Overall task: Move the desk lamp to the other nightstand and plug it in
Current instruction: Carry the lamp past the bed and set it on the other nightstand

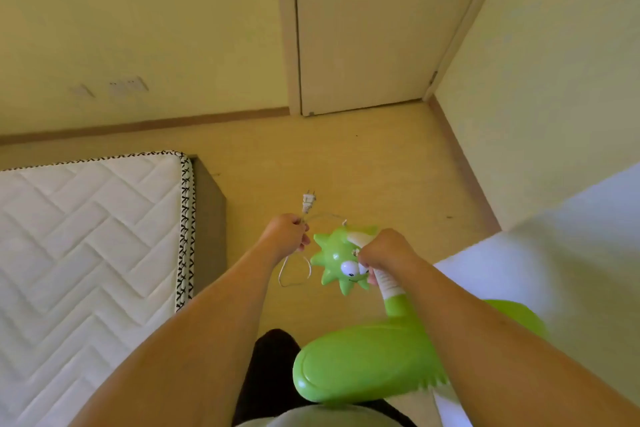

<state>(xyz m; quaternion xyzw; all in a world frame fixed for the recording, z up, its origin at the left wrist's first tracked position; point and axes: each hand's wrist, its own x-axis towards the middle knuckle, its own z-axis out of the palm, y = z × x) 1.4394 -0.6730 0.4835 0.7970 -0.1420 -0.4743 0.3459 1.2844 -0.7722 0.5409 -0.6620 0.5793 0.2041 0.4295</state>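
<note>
A green desk lamp with a spiky cartoon head, a white ribbed neck and a wide green base is carried in front of me, above the floor. My right hand is closed around the white neck just behind the head. My left hand grips the thin white cord close to the plug. The white two-pin plug sticks up above that hand. A loop of cord hangs below it. No nightstand is in view.
A bare quilted mattress on a dark bed frame fills the left. Wall sockets sit low on the far wall. A closed door stands ahead, with wooden floor before it. A white surface lies at the right.
</note>
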